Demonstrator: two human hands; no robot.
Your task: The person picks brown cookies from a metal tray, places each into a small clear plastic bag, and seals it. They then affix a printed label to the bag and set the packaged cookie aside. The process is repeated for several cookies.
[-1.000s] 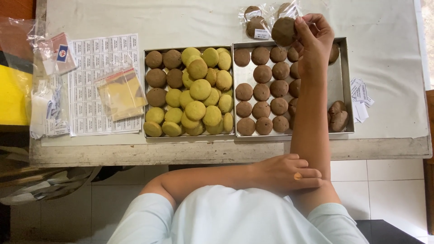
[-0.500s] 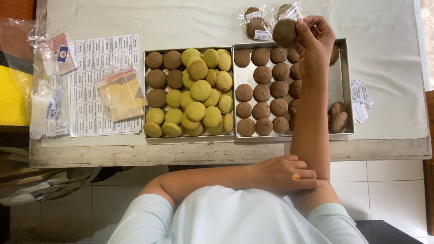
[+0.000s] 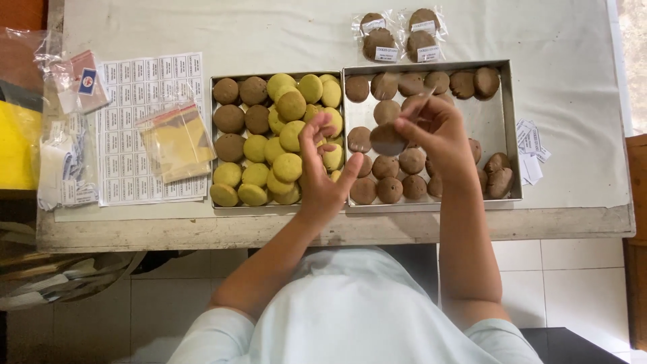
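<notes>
I see the right hand [image 3: 435,131] holding a brown cookie [image 3: 387,140] in its fingers over the right tray [image 3: 510,135], the left hand [image 3: 323,168] spread wide and empty above the left tray [image 3: 214,145] of green cookies [image 3: 290,135], bagged cookies [image 3: 397,35] farther back.

Packs and labels around my trays

Two clear cookie packs [image 3: 399,35] with white labels lie beyond the trays; a white label sheet [image 3: 145,128] under a yellow bag [image 3: 176,141] sits left; loose labels [image 3: 532,152] right.
</notes>
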